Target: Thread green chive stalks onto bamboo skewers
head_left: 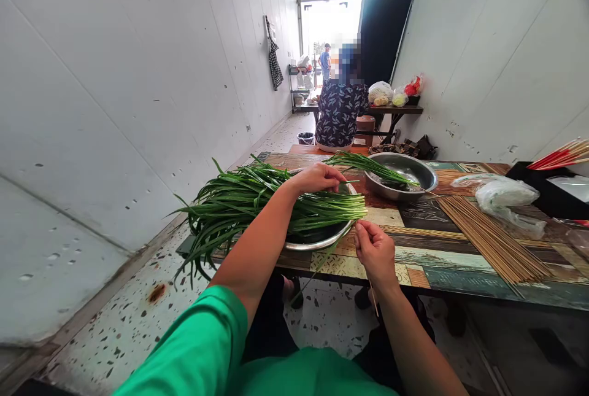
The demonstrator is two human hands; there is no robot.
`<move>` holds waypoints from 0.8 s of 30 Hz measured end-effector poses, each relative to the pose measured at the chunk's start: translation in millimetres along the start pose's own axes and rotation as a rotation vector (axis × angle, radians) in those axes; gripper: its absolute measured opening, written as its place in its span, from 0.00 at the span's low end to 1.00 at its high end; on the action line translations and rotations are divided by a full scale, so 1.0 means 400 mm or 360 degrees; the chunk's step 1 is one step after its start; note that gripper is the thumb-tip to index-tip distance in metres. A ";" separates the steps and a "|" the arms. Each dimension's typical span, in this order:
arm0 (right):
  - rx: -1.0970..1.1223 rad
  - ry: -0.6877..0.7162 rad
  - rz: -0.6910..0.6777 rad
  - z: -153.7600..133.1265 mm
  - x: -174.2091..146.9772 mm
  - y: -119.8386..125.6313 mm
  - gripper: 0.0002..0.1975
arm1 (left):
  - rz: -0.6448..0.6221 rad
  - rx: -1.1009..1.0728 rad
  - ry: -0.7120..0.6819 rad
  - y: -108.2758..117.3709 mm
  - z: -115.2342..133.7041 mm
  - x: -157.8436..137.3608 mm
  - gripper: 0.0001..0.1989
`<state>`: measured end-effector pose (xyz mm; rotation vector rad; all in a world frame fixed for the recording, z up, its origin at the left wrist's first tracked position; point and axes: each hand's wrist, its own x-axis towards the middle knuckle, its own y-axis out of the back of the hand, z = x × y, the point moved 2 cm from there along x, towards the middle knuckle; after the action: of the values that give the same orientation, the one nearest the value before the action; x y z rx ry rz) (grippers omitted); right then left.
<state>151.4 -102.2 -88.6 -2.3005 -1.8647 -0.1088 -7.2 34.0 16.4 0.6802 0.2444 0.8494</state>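
A large heap of long garlic chives (239,205) lies across a round metal pan (322,241), pale stem ends to the right, leaf tips drooping over the table edge at left. My left hand (319,178) is over the heap, fingers closed, with a thin green chive stalk showing past the fingertips. At the pan's right side, my right hand (376,248) is pinched around a thin wooden skewer (374,299) whose lower end points down below the hand. A loose chive leaf (322,268) hangs to the left of that hand; its attachment is hidden.
A metal bowl (421,182) holds chives with a skewer end protruding. Many bare skewers (492,239) lie beside a crumpled plastic bag (504,199). A black box (519,174) with red-ended sticks is at right. A person (341,113) sits beyond, facing away.
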 end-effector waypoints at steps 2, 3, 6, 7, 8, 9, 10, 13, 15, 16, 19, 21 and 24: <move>-0.0001 -0.0003 0.0004 -0.001 -0.001 0.000 0.20 | -0.0001 -0.0006 0.0003 0.001 -0.001 -0.001 0.18; -0.0002 -0.0004 0.0008 -0.002 -0.001 -0.001 0.20 | -0.0003 -0.0014 0.0008 0.002 -0.002 -0.001 0.18; 0.0006 0.0004 0.0021 -0.005 -0.002 -0.004 0.20 | -0.0003 -0.0021 0.0028 0.003 -0.006 0.000 0.18; 0.0011 0.0008 0.0022 -0.006 -0.003 -0.006 0.20 | 0.0003 -0.0007 0.0032 0.004 -0.007 0.001 0.18; 0.0017 0.0012 0.0023 -0.007 -0.003 -0.007 0.20 | 0.0011 0.0014 0.0031 0.004 -0.008 0.001 0.18; 0.0024 0.0013 0.0022 -0.008 -0.003 -0.008 0.19 | 0.0017 0.0041 0.0027 0.005 -0.008 0.001 0.17; 0.0031 0.0012 0.0023 -0.009 -0.003 -0.009 0.20 | 0.0022 0.0069 0.0018 0.005 -0.006 0.001 0.17; 0.0046 -0.0001 0.0030 -0.010 0.000 -0.011 0.20 | -0.0004 0.0138 -0.0061 0.004 0.009 -0.005 0.14; 0.0044 0.0005 0.0031 -0.010 0.004 -0.010 0.20 | -0.0079 0.0168 -0.0136 0.001 0.024 -0.012 0.12; 0.0035 0.0015 0.0030 -0.010 0.006 -0.008 0.20 | -0.0125 0.0179 -0.0172 0.000 0.030 -0.015 0.12; -0.0029 0.0063 0.0021 -0.009 0.008 -0.003 0.19 | -0.0184 0.0243 -0.0164 0.000 0.034 -0.016 0.17; -0.0132 0.0114 0.0020 -0.007 -0.001 0.000 0.18 | -0.0058 0.0415 0.0008 0.010 0.017 -0.005 0.20; -0.0426 0.0317 0.0072 -0.005 -0.034 -0.003 0.15 | 0.0158 0.0816 0.0314 0.030 -0.021 0.023 0.18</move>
<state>147.3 -115.3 -88.8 -2.3925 -1.7899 -0.5919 -12.3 50.4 18.4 1.0935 0.6238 0.9589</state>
